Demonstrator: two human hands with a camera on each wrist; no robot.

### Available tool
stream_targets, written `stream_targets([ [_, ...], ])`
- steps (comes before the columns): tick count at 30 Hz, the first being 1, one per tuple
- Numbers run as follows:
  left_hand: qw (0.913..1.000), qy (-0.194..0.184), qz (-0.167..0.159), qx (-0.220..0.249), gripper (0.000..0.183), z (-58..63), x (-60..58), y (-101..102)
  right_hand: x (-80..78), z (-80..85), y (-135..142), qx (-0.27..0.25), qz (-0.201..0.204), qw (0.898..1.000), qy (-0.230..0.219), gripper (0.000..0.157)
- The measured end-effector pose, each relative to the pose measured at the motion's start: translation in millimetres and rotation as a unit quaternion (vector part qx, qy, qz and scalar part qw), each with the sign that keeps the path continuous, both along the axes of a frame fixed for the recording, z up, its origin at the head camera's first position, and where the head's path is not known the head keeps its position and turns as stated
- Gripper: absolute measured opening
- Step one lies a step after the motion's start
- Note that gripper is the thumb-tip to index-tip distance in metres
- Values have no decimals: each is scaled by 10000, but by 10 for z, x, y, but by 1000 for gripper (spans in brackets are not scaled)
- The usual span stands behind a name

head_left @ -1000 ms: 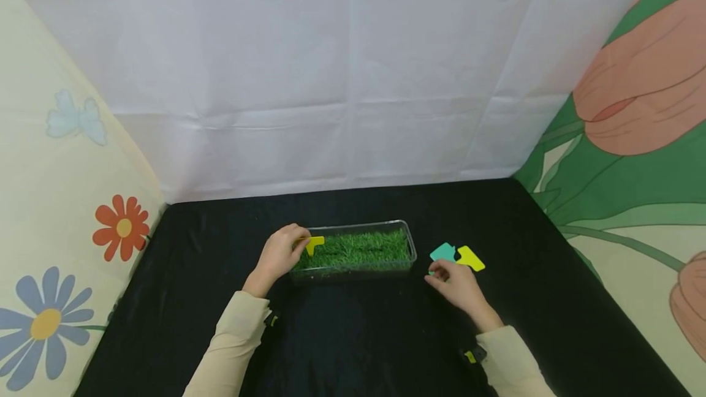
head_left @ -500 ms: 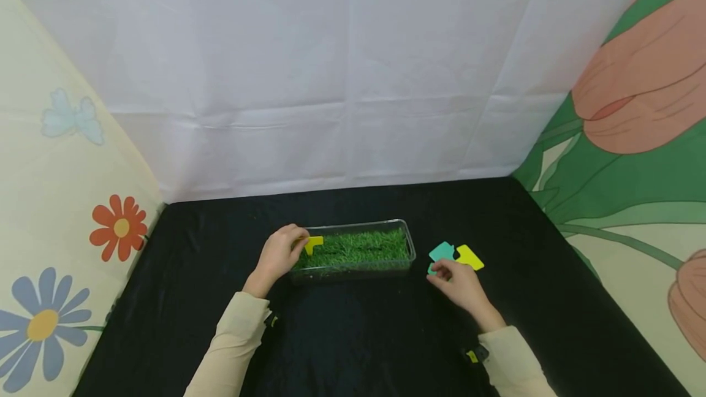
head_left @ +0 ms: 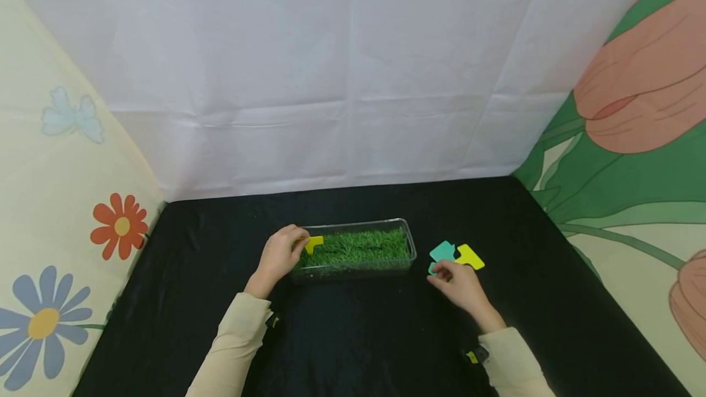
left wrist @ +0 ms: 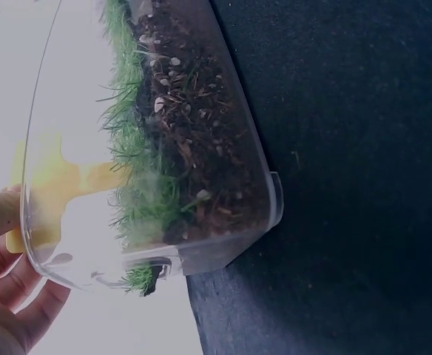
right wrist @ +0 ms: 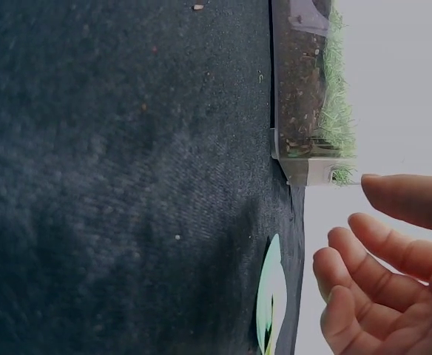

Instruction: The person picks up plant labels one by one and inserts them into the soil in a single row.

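Yellow tag (head_left: pixel 315 243): T-shaped, upright at the 9 o'clock end of the tray (head_left: pixel 353 274); its stem enters the grass (head_left: pixel 364 247). Directions follow the head view, 12 o'clock at its top.
Left hand (head_left: pixel 279 252): grasping the yellow tag between thumb and fingers, at the tag's 9 o'clock side.
Tray: clear, rectangular, on the black cloth (head_left: pixel 353 336), long sides running from 9 to 3 o'clock; dark soil (left wrist: pixel 194 118) with pale specks shows through its wall.
Grass: green, dense, above the soil.
Right hand (head_left: pixel 456 283): released, nothing grasped; fingers loosely bent, thumb apart; at 4 o'clock from the tray.
Teal tag (head_left: pixel 442 251): on the black cloth, at 11 o'clock from the right hand.
Second yellow tag (head_left: pixel 471 257): just beside the teal tag, at its 3 o'clock.
Small teal piece (head_left: pixel 432 269): at 10 o'clock from the right hand, partly hidden; cannot tell its full shape.
Backdrop (head_left: pixel 347 78): white, creased, at 12 o'clock; flower-printed panel (head_left: pixel 49 201) at 9 o'clock.
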State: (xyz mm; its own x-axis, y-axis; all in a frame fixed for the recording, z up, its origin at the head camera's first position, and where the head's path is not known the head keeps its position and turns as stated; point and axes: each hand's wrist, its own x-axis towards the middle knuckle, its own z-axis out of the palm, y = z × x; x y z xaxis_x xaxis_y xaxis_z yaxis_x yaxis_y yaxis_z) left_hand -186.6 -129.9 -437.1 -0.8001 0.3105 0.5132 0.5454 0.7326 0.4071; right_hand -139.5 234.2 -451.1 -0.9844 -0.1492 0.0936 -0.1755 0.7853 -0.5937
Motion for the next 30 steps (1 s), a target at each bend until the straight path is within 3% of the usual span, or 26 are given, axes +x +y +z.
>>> stream_targets([
  [18, 9998, 157, 28, -70, 7, -13, 8, 44, 12, -11, 13, -10, 88, 10000, -23, 9],
  [30, 9996, -134, -73, -234, 12, 74, 6, 10, 9, 13, 27, 66, 46, 9999, 112, 9],
])
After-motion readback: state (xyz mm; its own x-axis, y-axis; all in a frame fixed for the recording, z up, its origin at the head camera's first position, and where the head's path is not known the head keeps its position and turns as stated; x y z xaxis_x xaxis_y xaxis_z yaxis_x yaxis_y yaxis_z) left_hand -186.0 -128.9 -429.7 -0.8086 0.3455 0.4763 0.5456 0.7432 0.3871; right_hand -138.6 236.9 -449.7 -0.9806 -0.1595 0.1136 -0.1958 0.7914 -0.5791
